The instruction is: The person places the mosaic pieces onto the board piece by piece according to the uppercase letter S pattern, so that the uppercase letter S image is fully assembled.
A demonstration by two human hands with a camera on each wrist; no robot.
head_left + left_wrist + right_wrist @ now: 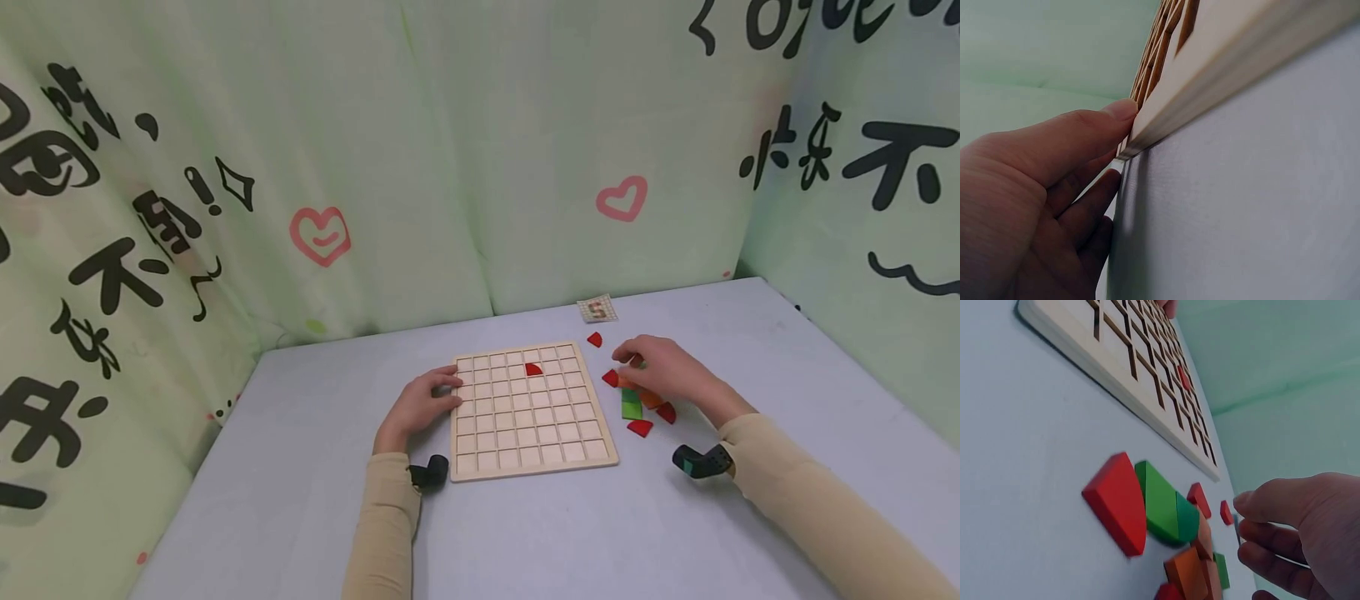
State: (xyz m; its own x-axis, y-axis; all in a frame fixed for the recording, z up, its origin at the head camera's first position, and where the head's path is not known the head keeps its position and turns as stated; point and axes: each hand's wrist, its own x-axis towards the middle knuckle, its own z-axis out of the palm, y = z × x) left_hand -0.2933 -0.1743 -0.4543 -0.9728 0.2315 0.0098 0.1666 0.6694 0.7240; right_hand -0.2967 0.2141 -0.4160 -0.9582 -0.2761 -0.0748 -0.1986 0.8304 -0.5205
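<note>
A wooden grid board (525, 411) with square cells lies flat on the table. One red quarter-round piece (533, 369) sits in a cell near its far side. At the board's left edge, my left hand (417, 408) touches the rim with relaxed fingers; the left wrist view has the thumb (1100, 128) against the frame. Over a cluster of blocks right of the board hovers my right hand (663, 367), its fingers loosely bent and nothing between them. Beneath and beside it are a green block (632, 408), an orange block (1187, 573) and a red wedge (1119, 503).
A small patterned card (597, 308) lies at the table's back edge, with a lone red piece (595, 339) in front of it. Behind the table hangs a pale green curtain (465, 167) with hearts and black writing.
</note>
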